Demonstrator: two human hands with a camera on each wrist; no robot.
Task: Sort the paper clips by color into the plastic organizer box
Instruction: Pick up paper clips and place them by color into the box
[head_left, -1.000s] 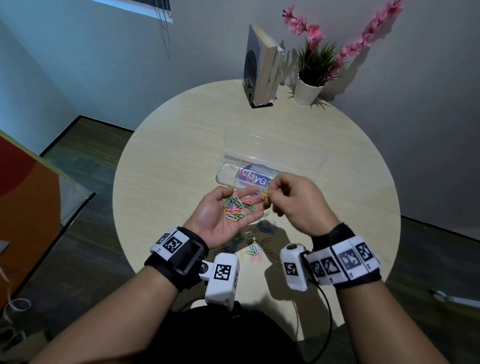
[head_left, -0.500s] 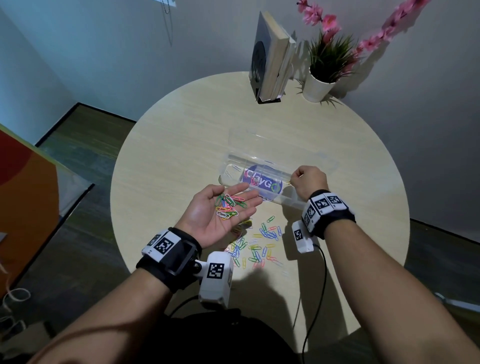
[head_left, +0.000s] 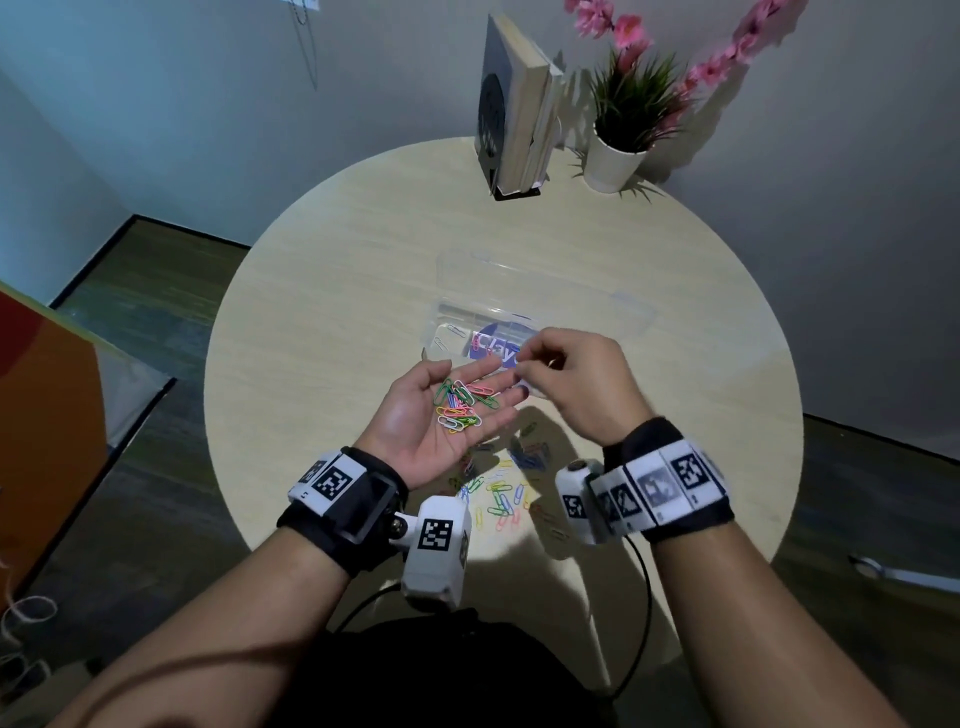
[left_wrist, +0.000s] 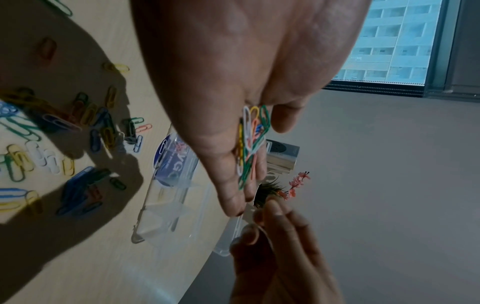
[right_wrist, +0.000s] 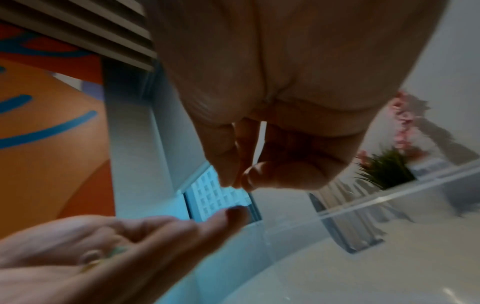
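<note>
Left hand (head_left: 441, 415) palm-up under clips (head_left: 462, 405); right hand (head_left: 576, 384) curled beside.

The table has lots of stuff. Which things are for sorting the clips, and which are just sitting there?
For the job:
clips in the left hand
loose clips on the table
clear box
right hand

Just sitting there:
books
plant

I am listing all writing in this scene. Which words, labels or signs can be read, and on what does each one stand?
"Clay": blue label under the organizer box, rest hidden by the right hand.
"VG": same label, left wrist view.
Wristband markers: square codes, no words.
Book cover: nothing readable.
</note>
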